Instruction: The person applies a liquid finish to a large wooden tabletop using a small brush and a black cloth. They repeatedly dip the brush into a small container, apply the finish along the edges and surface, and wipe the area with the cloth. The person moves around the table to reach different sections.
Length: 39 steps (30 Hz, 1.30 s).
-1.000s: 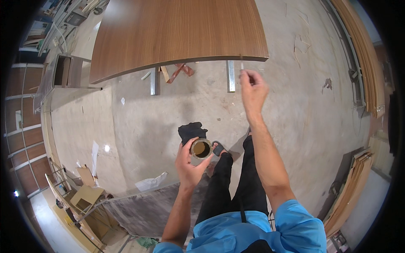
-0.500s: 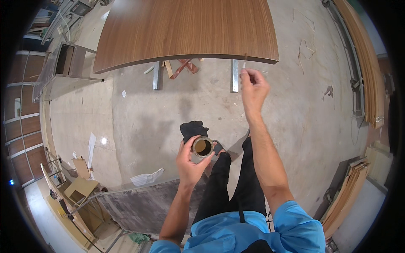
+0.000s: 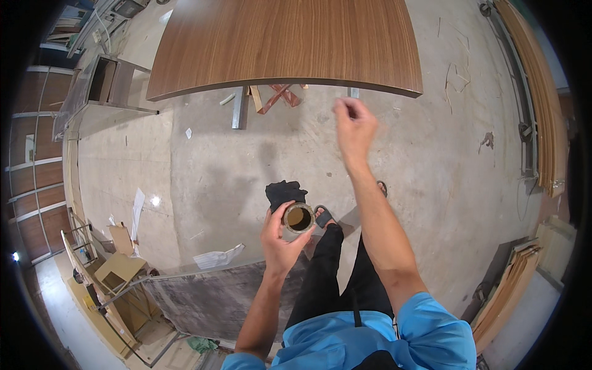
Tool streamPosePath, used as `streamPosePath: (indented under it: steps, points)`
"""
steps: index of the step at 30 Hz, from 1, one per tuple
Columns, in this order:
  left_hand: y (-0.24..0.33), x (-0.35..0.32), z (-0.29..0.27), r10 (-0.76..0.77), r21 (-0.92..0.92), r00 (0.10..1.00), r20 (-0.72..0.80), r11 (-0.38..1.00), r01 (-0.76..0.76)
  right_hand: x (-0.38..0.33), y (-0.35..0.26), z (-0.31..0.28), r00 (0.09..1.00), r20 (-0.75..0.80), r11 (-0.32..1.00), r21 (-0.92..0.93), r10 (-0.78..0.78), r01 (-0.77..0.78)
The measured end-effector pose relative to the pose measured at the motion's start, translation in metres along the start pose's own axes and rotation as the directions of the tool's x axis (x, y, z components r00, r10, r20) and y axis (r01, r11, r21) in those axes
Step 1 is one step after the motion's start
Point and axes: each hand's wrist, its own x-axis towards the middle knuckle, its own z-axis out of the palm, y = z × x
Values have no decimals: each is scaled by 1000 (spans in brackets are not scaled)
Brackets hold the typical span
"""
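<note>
In my left hand (image 3: 280, 245) is a small round open-topped container (image 3: 299, 217), its rim turned up toward me and brownish-yellow stuff showing inside. My thumb and fingers wrap its sides. A bunched black cloth (image 3: 285, 194) sits against the far side of these fingers; whether they grip it is hard to see. My right hand (image 3: 356, 131), slightly blurred, is raised just short of the wood-grain panel's front edge, fingers pinched. The thin brush seen in it half a second ago is hidden now. The brown panel (image 3: 283, 46) lies flat on metal legs, apart from that hand.
Reddish and pale wood pieces (image 3: 280, 98) lie beneath the panel. A metal-framed stand (image 3: 102, 80) is at the far left. Behind my left arm is a dark sheet (image 3: 216, 296); white paper (image 3: 219, 256) lies beside it. Long boards (image 3: 536, 98) lean along the right.
My right hand has drawn left, away from the panel's edge, and the brush has gone out of sight. The view has shifted slightly; my left hand keeps its hold on the container.
</note>
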Motion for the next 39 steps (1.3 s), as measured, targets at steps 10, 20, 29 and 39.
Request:
streamPosePath:
  steps: [10,20,29,39]
  points:
    - [-4,1,-4,45,19,998,-52,999,-44,6,-1,-7,997,7,997,-2,78,-78]
    - [2,4,10,25,-4,999,-28,1000,-26,14,14,-34,1000,-3,997,-64,31,-31]
    - [3,9,28,12,-71,999,52,997,-8,21,3,-93,998,-65,998,-57,-22,18]
    - [7,19,46,118,-78,986,115,991,-110,44,3,-169,972,-229,982,-186,-45,2]
